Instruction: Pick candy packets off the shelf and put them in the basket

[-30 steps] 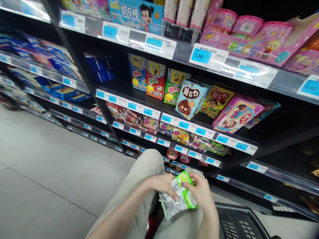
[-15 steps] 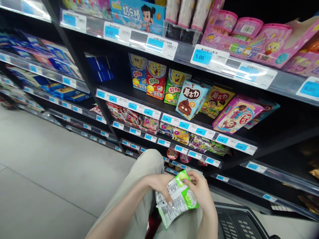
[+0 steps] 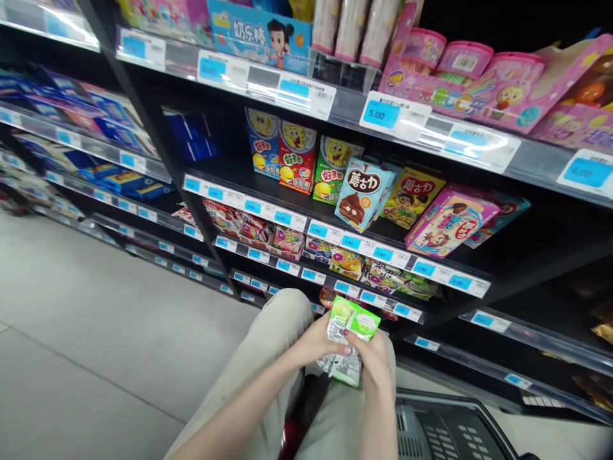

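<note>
Between both hands is a green and silver candy bag [image 3: 357, 319], its printed back with small text turned up to me. My left hand [image 3: 322, 340] grips the bag's left side, thumb laid across the front. On the right side my right hand [image 3: 370, 350] holds it, thumb pressed on the middle and the other fingers hidden behind. The bag is above my knees, just in front of the lower shelves. Similar small candy bags [image 3: 347, 260] sit in a row on the shelf beyond.
A dark plastic basket [image 3: 445, 425] stands on the floor to my right. Ahead, the shelf holds snack boxes, including a light blue box [image 3: 359, 195] and a pink box [image 3: 450, 220]. Pink candy tubs [image 3: 464, 59] are higher up. Grey floor [image 3: 96, 345] extends to the left.
The candy bag has moved up and away from my lap and turned more upright. Both hands moved with it and keep their hold. The view has shifted slightly.
</note>
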### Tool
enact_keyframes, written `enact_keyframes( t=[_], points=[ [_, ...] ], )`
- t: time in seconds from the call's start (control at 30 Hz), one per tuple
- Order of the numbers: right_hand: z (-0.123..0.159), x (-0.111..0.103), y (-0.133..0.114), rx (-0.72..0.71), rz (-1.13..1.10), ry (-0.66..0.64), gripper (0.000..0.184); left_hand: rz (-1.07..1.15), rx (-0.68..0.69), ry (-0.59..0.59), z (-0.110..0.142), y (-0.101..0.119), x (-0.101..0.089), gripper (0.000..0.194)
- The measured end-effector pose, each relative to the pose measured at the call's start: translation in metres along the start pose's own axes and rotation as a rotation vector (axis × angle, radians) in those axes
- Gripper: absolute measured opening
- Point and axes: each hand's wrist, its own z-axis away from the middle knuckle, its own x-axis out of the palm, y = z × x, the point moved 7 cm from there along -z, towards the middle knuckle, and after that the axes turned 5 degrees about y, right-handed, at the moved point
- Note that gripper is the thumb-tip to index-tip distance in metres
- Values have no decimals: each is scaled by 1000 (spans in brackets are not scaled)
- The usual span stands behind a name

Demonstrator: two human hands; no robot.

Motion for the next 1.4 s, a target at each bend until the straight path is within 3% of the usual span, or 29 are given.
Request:
enact_keyframes(
  t=[0.13,0.23,0.47,0.63,0.77,1.07,1.4],
  points=[
    [-2,-11,6,35,21,224,41,42,-15,-95,1,-2,8,88],
    [-3,-18,6,44,6,263,42,9,-46,-147,3,-6,11,93],
    [0,-20,8,65,-141,224,38,-270,-39,-140,4,-8,6,89],
    [0,-36,7,80,-150,445,39,-345,-91,-92,3,-12,3,70],
    [5,-48,1,50,-174,610,37,-336,-90,-187,5,-14,9,61],
    [3,-50,6,69,-236,592,38,-319,-50,-341,11,-4,15,87],
    [2,-54,5,5,-183,601,37,-303,-116,-388,12,-9,18,90]
  ],
)
